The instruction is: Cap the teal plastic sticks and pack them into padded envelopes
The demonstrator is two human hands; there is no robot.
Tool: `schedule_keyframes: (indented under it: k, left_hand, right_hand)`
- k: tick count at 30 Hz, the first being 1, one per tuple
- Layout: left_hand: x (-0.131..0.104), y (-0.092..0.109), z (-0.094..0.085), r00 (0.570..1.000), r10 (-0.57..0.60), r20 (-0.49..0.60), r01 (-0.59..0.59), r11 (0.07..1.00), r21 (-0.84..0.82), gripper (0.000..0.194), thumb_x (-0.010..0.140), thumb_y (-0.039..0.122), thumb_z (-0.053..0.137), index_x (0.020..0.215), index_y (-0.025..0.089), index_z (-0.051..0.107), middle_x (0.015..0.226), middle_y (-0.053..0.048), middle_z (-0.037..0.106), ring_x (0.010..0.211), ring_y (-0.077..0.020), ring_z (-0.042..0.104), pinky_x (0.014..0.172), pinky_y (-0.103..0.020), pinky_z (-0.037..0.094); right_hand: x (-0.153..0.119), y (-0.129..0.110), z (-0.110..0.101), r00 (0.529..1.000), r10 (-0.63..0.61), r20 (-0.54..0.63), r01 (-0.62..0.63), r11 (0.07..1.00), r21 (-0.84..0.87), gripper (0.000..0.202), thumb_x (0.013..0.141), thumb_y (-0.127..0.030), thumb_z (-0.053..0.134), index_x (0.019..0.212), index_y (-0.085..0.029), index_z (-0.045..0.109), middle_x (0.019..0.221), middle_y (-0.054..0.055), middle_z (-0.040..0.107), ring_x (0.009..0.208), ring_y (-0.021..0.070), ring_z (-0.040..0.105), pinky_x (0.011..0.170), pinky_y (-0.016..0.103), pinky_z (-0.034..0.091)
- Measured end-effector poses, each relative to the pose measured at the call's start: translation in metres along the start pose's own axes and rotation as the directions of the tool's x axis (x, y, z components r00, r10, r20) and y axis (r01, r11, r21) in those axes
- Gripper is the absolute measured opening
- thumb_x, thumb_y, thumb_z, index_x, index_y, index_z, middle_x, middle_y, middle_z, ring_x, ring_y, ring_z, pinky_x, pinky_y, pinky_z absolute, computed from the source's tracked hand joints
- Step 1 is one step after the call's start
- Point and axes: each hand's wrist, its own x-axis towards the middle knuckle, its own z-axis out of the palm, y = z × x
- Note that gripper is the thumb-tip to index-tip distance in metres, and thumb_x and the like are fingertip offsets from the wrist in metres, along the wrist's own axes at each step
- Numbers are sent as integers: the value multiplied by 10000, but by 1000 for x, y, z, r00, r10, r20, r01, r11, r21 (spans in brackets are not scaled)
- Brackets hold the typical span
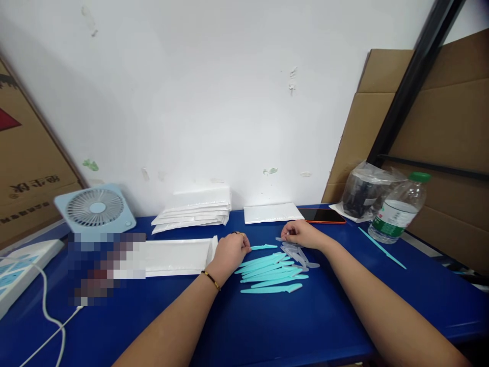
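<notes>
My left hand (234, 247) pinches the handle end of a turquoise eyebrow razor (265, 246), whose blade end points right. Below it lies a loose row of several more turquoise eyebrow razors (267, 270), roughly parallel. My right hand (300, 234) is closed at the fingertips on a small clear plastic cap (280, 239), partly hidden by the fingers. Just under that hand is a little heap of clear plastic caps (296, 255). A gap separates the razor's blade end from the right fingers. Left of my left hand, a white padded envelope (175, 257) lies flat.
White envelopes (194, 209) are stacked by the wall, with another white packet (273, 213) and a phone (323, 215) to their right. A bottle (399, 209), a bagged dark object (361, 191) and a lone razor (382, 248) stand or lie right. At left are a fan (97, 208) and power strip (26, 270).
</notes>
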Motion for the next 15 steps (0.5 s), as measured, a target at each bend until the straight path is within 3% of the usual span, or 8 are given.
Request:
schedule_keyframes:
  k: [15]
  left_hand:
    - [4,-2,1,1000,-13,-20,13,1000,6,65,771,235,557,757,207,614,804,1,638,775,-150,574,664,-241,376]
  right_hand:
    - [0,-1,5,998,-47,47,43,996,82,235,741,-314,558,843,-136,671,767,42,674,657,143,577,578,226,422]
